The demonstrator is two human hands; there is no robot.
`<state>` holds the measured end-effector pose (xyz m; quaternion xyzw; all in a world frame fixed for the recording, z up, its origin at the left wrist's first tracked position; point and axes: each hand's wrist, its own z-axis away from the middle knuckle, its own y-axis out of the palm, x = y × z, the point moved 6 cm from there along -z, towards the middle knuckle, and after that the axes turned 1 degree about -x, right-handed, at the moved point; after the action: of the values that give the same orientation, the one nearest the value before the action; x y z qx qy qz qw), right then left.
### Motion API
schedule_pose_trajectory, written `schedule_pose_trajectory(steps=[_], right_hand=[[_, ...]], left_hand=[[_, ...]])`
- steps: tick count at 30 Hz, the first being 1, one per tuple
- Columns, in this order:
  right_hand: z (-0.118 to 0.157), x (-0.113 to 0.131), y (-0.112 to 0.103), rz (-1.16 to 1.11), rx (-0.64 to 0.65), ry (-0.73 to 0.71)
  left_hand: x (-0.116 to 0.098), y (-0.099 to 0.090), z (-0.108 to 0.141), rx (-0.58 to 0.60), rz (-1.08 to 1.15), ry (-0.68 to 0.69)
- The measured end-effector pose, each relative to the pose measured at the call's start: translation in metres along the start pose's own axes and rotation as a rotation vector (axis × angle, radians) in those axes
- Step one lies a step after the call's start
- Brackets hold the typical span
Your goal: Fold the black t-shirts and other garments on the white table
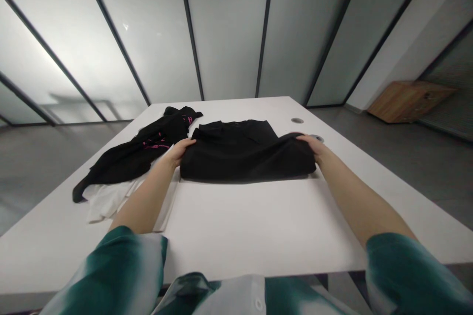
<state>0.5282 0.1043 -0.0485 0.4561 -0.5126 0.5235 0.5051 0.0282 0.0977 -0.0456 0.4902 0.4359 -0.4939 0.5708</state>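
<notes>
A black garment lies in the middle of the white table, its near part folded over toward the far side. My left hand grips its left edge, fingers closed on the cloth. At the right edge, my right hand has its fingers closed on the folded cloth, with the fingertips partly hidden. Left of my left hand, a black garment with pink print lies loosely over white cloth, part of which passes behind my left forearm.
The white table extends around the garments, with two round grommets at its right side. Frosted glass panels stand beyond the far edge. A wooden cabinet is on the floor at the right.
</notes>
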Motion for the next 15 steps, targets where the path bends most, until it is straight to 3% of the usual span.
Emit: schedule_pose_trajectory(steps=[3,6,12,15], right_hand=[[-0.004,0.005,0.006,-0.185,-0.110,-0.079],[-0.006,-0.001,0.015,-0.154,-0.132,-0.087],[-0.004,-0.013,0.019,0.224,-0.144,-0.176],[-0.005,-0.010,0.018,0.396,-0.180,-0.237]], left_hand=[[0.002,-0.006,-0.010,-0.157,0.109,0.098],[0.007,-0.009,-0.014,-0.195,0.073,0.163],[0.009,-0.008,-0.010,-0.158,-0.520,0.248],[0.008,-0.003,-0.011,-0.106,-0.657,0.218]])
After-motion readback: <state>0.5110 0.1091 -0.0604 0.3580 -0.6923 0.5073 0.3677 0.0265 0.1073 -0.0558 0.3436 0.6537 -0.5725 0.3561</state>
